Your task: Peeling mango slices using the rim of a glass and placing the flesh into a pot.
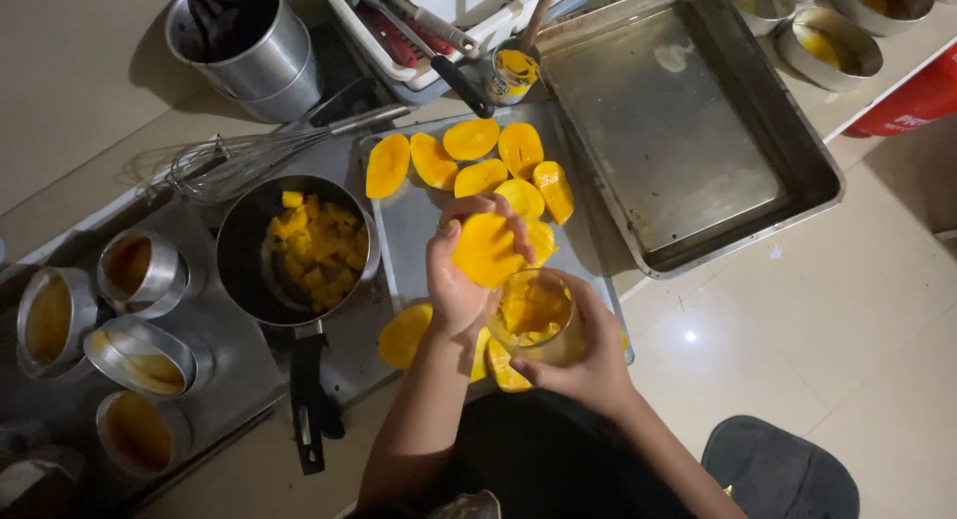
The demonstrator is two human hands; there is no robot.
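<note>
Taking the saucepan (299,250) as landmark: to its right, mango halves (469,165) are crowding the small tray, leaving little free surface. Above it a whisk (239,162) is lying across the way. To its left, round metal moulds (140,270) are blocking passage. Far right, the large steel tray (688,130) is sitting open, apparently bare though dimly lit.

Yellow mango half (485,248) held upright, touching rim of clear glass (533,318) holding mango flesh
</note>
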